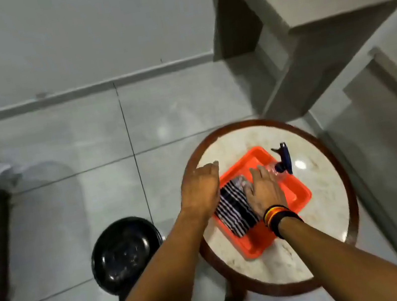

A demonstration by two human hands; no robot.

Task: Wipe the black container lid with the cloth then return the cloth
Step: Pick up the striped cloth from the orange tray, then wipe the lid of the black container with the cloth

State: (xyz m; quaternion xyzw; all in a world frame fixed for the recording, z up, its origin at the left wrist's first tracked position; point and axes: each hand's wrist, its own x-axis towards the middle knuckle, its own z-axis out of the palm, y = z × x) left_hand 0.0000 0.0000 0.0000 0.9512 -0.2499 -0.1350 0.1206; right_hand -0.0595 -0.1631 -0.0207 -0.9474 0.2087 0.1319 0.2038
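Now right hand (263, 193) rests on striped cloth (233, 210).

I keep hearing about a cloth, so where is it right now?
The striped cloth lies in the orange tray on the round table, right of centre in the head view, between the left hand and the right hand.

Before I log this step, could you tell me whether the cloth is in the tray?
In: the striped cloth lies inside the orange tray.

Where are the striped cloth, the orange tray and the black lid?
striped cloth (233, 210): head view, middle of the folds.
orange tray (299, 192): head view, right rim.
black lid (125, 253): head view, glossy centre.
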